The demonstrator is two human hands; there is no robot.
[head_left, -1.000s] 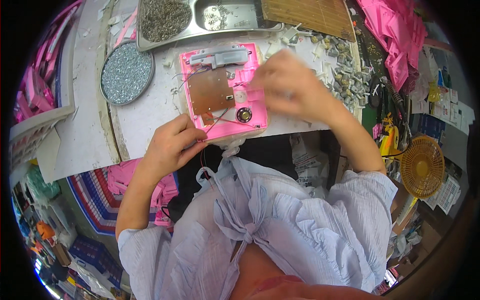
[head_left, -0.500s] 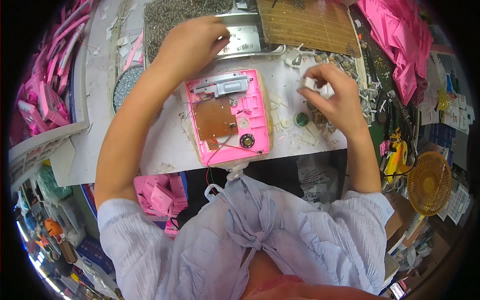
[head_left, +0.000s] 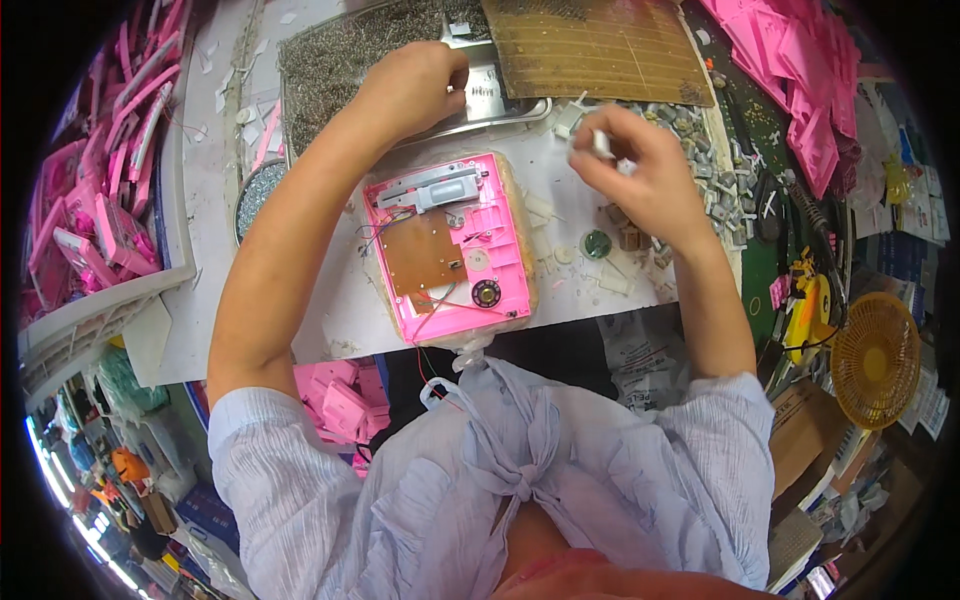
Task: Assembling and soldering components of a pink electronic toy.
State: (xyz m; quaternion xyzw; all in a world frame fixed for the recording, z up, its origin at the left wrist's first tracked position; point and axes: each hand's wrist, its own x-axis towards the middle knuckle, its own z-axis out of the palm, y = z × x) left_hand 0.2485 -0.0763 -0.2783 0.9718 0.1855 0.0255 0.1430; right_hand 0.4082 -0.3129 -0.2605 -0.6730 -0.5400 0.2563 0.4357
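The white table carries 1 metal tray far in the middle, 1 round dish at left, 1 plastic-wrapped pad near the middle, and scattered grey-and-white parts at right.

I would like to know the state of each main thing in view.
Left hand: fingers bent over the metal tray, grip unclear
Right hand: pinching a small white part
Metal tray: partly covered by a brown sheet
Pink plastic housing: open, inner side up
Brown circuit board: lying inside the housing
Thin wires: trailing past the housing's near edge
Round dish: holding metal pieces, partly hidden
Yellow fan: running or not, unclear
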